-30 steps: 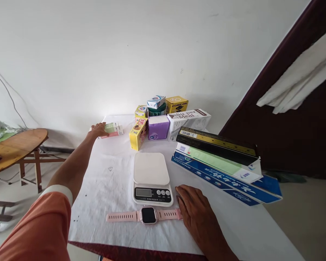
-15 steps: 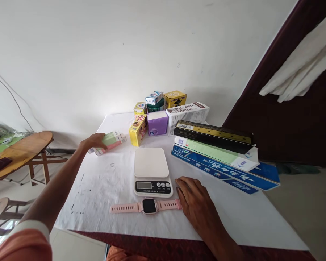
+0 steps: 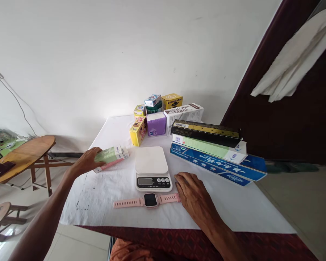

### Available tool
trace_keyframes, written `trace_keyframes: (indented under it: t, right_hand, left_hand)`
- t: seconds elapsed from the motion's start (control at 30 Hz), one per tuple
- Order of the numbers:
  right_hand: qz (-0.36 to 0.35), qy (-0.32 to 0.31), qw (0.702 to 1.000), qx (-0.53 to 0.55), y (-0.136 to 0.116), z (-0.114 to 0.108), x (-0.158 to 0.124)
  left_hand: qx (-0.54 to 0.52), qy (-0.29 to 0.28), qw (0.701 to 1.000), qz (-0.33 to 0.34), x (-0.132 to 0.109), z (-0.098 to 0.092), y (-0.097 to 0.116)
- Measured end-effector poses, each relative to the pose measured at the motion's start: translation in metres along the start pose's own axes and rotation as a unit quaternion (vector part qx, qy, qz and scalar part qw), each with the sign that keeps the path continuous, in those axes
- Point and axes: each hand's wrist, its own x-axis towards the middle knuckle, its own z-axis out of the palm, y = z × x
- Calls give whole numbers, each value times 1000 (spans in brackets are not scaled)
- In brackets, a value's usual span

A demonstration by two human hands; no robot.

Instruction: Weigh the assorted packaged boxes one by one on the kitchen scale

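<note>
At the table's left side, my left hand (image 3: 90,159) is closed around a light green box (image 3: 108,154). A pink box (image 3: 112,165) shows along the green one's near lower edge; whether the hand grips it too I cannot tell. My right hand (image 3: 191,192) lies on the white cloth, holding nothing, its fingers slightly bent beside the scale's lower right corner. Its fingers are at the strap end of a pink smartwatch (image 3: 150,200), which lies stretched out below the scale. Between both hands stands a white kitchen scale (image 3: 152,160) with a bare platform and a dark display.
Behind the scale are a yellow snack box (image 3: 138,131), a purple tissue pack (image 3: 156,125), a white Super Meal box (image 3: 184,113) and a yellow COME ON box (image 3: 172,101). Long cartons, the lowest a blue box (image 3: 212,165), lie stacked at right. A wooden stool (image 3: 1,214) stands left.
My left hand has drawn the green and pink boxes a little nearer to me along the cloth. My right hand stays beside the scale. The head view has shifted slightly.
</note>
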Motion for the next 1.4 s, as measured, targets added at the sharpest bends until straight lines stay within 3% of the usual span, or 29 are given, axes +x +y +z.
trace_keyframes:
  t: [0.17, 0.33, 0.47, 0.57, 0.77, 1.07, 1.27, 1.4]
  right_hand:
    - [10, -8, 1000, 9, -1, 0, 1]
    - [36, -21, 998, 37, -3, 0, 0]
    - [26, -25, 999, 22, -2, -2, -2]
    - [20, -40, 999, 13, -2, -5, -2]
    - [17, -67, 998, 3, -5, -8, 1]
    - [4, -74, 997, 8, -4, -5, -1]
    - [9, -83, 996, 17, -6, -8, 0]
    - [43, -83, 994, 54, -11, -17, 0]
  left_hand:
    - [-53, 53, 997, 29, -6, -8, 19]
    - [-55, 53, 983, 164, -7, -10, 82]
    - [-17, 35, 967, 252, 2, 4, 134]
    - [19, 25, 960, 277, 11, 17, 154]
    - [60, 12, 958, 280, 24, 27, 153]
    - [27, -1, 963, 267, 18, 23, 141]
    - [-1, 9, 963, 271, 19, 25, 133]
    - [-39, 40, 951, 304, 19, 20, 143]
